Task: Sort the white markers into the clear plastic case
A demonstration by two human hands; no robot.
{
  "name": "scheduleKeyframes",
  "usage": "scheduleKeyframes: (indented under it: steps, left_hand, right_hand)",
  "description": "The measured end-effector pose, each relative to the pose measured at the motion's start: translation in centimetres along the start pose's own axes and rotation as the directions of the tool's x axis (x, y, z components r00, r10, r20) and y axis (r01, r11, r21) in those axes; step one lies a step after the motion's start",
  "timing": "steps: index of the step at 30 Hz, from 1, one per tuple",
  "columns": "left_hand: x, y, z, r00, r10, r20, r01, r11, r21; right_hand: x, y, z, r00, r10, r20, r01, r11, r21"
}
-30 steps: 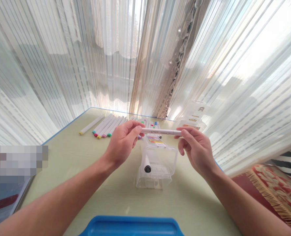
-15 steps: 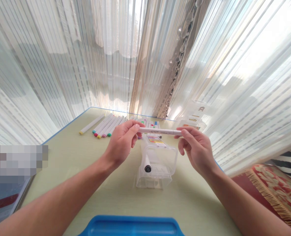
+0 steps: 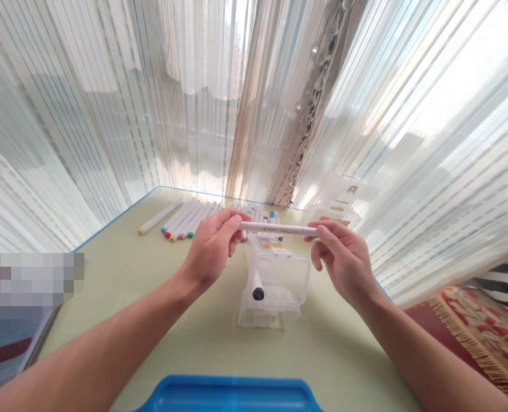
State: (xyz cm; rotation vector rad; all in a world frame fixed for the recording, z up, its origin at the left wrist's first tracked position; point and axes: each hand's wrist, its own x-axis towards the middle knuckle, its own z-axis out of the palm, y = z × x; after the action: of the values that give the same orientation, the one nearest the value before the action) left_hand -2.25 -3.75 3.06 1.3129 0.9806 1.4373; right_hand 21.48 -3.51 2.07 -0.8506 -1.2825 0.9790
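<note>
A white marker is held level above the table, one end in each hand. My left hand pinches its left end with thumb and fingers closed. My right hand pinches its right end the same way. Just below stands a clear plastic box lying open toward me, with one black-capped marker inside. Behind the hands, a row of white markers with coloured caps lies on the pale green table.
Sheer striped curtains close off the table at the back and right. A clear lid with labels rests at the far right edge. A blue tray rim sits at the near edge. A blurred item lies left; a red patterned rug right.
My left hand has slid slightly left and up along the marker's end; the marker and my right hand stay almost where they were.
</note>
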Motion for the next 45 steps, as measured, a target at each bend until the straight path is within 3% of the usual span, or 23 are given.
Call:
scheduleKeyframes:
  steps: [45]
  left_hand:
    - [0.09,0.11,-0.21,0.998,0.035,-0.044,-0.033,0.999,0.038]
  right_hand:
    - [-0.15,-0.31,0.02,1.0,0.014,-0.003,-0.014,1.0,-0.023]
